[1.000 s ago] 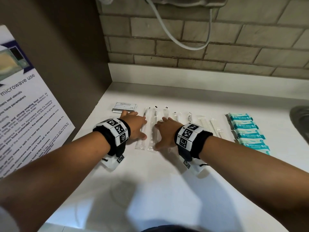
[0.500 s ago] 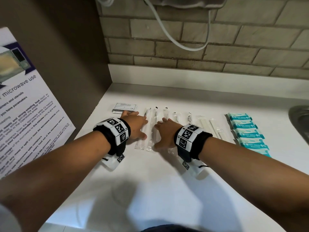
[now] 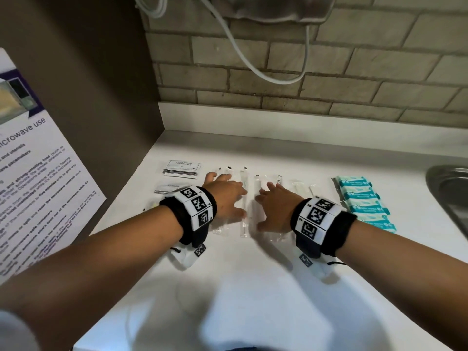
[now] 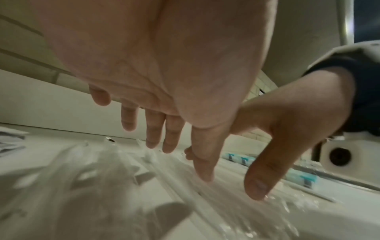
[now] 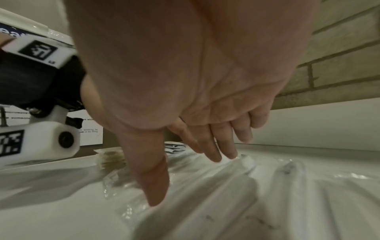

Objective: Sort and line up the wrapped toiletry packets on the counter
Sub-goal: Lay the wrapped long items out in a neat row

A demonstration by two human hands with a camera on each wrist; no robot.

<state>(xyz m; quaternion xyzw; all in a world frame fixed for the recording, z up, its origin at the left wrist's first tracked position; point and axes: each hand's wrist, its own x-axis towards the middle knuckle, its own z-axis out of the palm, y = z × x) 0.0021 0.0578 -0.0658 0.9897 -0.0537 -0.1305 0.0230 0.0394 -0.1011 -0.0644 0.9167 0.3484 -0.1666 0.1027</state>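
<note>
Several long clear-wrapped packets [image 3: 243, 198] lie side by side in a row on the white counter [image 3: 253, 274]. My left hand [image 3: 225, 196] lies flat over the left end of the row, fingers straight [image 4: 156, 134]. My right hand [image 3: 274, 206] lies flat over the packets just right of it, fingers straight [image 5: 218, 146], thumb tip on the wrapping [image 5: 156, 191]. Neither hand grips anything. A stack of white sachets [image 3: 182, 168] lies at the far left, with another sachet [image 3: 168, 188] nearer. Teal-wrapped packets [image 3: 362, 201] form a column at the right.
A brown side wall with a microwave notice [image 3: 38, 178] closes the left. A brick backsplash [image 3: 304, 79] with a hanging cable [image 3: 266, 69] runs behind. The rim of a metal sink [image 3: 448, 196] is at the far right. Bare counter lies in front of the hands.
Both hands stay flat on the clear packets, almost in the same place. The left hand has shifted slightly and a sachet by its wrist now shows.
</note>
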